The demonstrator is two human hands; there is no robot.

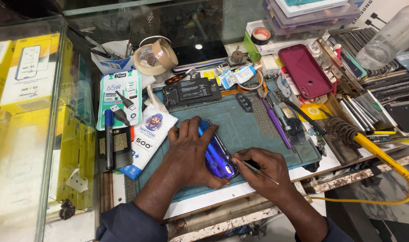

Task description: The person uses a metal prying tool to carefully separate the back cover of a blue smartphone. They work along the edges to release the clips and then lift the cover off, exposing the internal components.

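Pressing flat on a blue phone (217, 152), the left hand (191, 154) lies in the middle of the frame with its fingers spread and open over the phone's left edge; it grips nothing, only holds the phone down. The phone lies slanted on a teal mat (240, 127), near the mat's lower part. The right hand (260, 172), just right of the phone, is closed around thin tweezers (258, 171), pinched between thumb and fingers. The tip of the tweezers touches the phone's lower right edge, near its corner. Above the phone, at the upper edge of the mat, lies a black battery (192, 91). A purple tool (276, 123) lies on the right part of the mat. In the upper right sits a dark red case (305, 71), and a tape roll (153, 56) stands in the upper middle.
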